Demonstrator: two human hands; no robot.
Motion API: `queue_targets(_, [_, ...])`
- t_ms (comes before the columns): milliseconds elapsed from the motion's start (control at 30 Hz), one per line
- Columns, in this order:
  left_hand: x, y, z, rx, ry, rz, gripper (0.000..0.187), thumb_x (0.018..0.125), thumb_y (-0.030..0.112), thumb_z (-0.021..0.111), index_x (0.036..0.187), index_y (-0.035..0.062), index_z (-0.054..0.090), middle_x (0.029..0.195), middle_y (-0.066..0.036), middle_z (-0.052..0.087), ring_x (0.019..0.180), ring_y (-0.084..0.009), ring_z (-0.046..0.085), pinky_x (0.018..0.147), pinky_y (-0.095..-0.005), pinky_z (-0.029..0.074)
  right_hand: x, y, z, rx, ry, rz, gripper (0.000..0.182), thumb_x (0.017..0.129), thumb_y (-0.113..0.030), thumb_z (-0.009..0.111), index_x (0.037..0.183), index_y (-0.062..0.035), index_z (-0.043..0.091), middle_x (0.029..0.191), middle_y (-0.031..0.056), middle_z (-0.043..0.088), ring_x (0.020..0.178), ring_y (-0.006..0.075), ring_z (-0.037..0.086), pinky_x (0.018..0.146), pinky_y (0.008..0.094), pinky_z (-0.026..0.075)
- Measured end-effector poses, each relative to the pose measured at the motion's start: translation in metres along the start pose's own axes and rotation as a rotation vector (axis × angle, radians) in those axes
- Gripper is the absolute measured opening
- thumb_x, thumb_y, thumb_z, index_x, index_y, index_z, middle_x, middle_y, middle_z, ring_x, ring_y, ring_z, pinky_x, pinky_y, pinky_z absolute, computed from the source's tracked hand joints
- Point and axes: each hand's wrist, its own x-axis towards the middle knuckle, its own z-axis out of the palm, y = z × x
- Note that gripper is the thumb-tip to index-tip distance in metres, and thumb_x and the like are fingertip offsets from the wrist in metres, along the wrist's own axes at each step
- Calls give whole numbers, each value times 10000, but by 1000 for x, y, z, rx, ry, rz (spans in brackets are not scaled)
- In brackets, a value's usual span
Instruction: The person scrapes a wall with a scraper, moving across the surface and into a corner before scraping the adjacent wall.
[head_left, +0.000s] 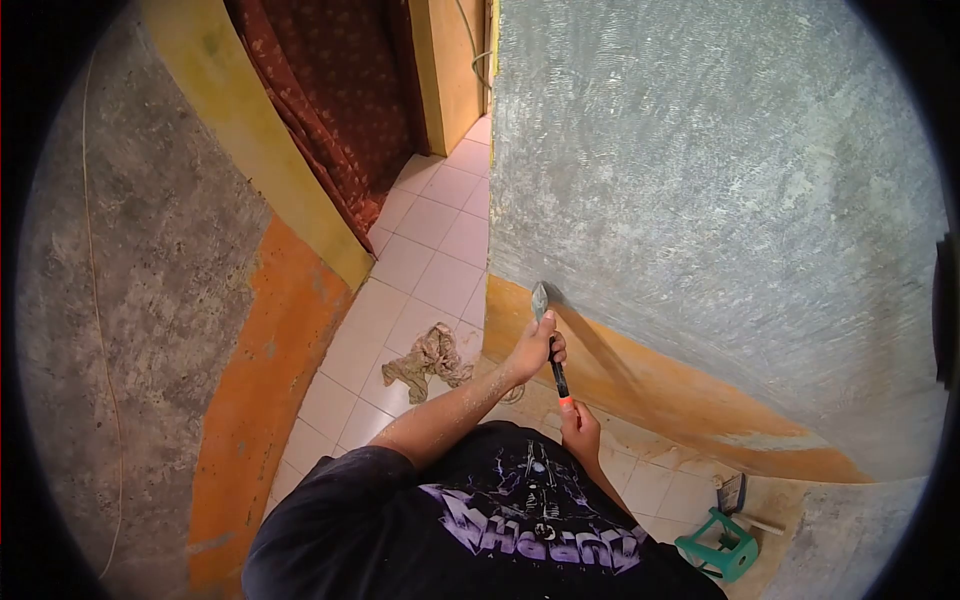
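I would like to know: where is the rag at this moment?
In the head view, the rag lies left of centre on the floor, to the left of the left hand.

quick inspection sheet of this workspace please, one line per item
Surface: rough grey wall above an orange band
Job's things: long-handled tool, its head close to the wall, contact unclear
Clutter: crumpled cloth on the tiled floor; green stool at lower right
Hands: left hand grips the tool nearer its head; right hand holds its lower end
Cables: thin cord along the left wall
Surroundings: dark red curtain
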Motion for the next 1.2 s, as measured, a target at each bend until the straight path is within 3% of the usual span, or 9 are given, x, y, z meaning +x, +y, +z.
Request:
queue_targets(400, [-1,-1,4,-1,22,-7,377,1036,493,369,918,137,337,654,-24,381,557,-167,462,594,-376,490,-2,-4,-3,-27,4,38,311,974,-294,586,1006,4,667,599,-7,473,546,76,427,510,275,353])
queue_targets(1200, [0,5,-6,47,78,43,385,1038,482,360,891,130,308,586,-9,374,462,-127,423,490,-338,471,-3,-13,18,-161,46,-31,274,958,-304,602,984,-40,667,628,99,549,538,156,516,533,312,423])
